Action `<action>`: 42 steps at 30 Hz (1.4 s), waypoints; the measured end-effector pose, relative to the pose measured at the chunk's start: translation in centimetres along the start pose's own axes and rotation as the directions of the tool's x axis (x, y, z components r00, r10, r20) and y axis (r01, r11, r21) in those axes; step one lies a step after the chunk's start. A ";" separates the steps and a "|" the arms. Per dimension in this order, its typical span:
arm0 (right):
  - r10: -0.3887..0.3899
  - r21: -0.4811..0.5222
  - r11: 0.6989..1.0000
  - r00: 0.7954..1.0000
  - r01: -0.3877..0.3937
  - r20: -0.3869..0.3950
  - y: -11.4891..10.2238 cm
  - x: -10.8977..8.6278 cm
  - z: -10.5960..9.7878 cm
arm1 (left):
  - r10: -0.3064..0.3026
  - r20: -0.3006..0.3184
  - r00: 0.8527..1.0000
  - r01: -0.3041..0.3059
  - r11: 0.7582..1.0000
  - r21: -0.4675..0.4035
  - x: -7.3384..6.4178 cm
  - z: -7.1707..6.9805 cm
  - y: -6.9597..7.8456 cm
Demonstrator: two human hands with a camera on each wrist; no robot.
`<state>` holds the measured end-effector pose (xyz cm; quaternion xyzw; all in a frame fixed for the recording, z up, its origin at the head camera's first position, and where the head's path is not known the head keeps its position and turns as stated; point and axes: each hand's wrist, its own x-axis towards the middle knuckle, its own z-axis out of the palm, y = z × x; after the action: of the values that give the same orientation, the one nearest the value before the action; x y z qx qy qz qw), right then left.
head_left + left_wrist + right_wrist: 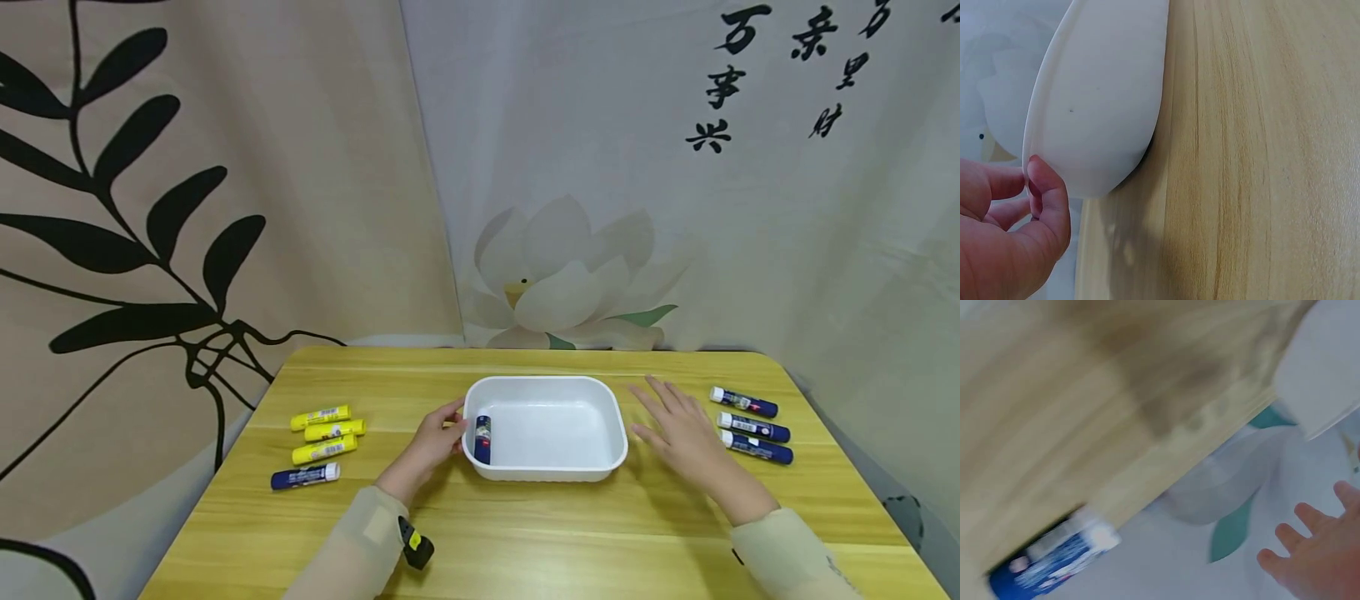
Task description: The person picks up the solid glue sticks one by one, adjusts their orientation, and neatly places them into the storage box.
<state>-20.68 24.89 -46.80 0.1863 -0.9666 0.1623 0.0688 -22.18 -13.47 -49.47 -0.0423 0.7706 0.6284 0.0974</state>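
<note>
A white plastic basin [545, 429] stands in the middle of the table, with one navy glue stick [482, 440] lying inside against its left wall. My left hand [437, 435] pinches the basin's left rim between thumb and fingers; the left wrist view shows this grip on the white wall [1097, 106]. Over the table to the right of the basin, my right hand [678, 433] has its fingers spread and holds nothing. Just beyond it lie three navy glue sticks with white caps, the nearest one [756, 447] close to the wrist. One blurred glue stick [1054, 556] shows in the right wrist view.
On the left of the wooden table [525, 533] lie three yellow glue sticks [324, 450] and one navy glue stick [304, 477] with a white cap. Behind the table's far edge hangs a printed curtain [337, 167].
</note>
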 end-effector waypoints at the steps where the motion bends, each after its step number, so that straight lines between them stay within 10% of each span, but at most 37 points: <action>1: 0.015 -0.005 1.000 1.000 -0.015 0.008 0.6 -0.3 -0.1 | -0.001 0.000 1.000 0.001 1.000 0.000 0.0 0.0 0.0; 23: 0.126 -0.129 0.984 0.992 -0.123 0.014 11.6 -6.7 -1.3 | 0.017 -0.002 1.000 -0.016 1.000 0.003 -0.1 0.0 0.2; 31: 0.002 -0.214 0.977 0.998 -0.015 -0.059 13.0 -7.1 -0.8 | 0.008 0.006 1.000 -0.008 1.000 0.004 -0.2 -0.1 0.2; 42: 0.023 -0.247 0.969 0.999 -0.012 0.041 13.3 -7.2 -1.1 | -0.003 0.006 1.000 0.003 1.000 0.010 -0.1 -0.1 0.1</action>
<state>-19.04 39.41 -51.00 0.1713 -0.9821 0.0373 0.0692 -22.09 -13.52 -49.35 -0.0411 0.7732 0.6247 0.1011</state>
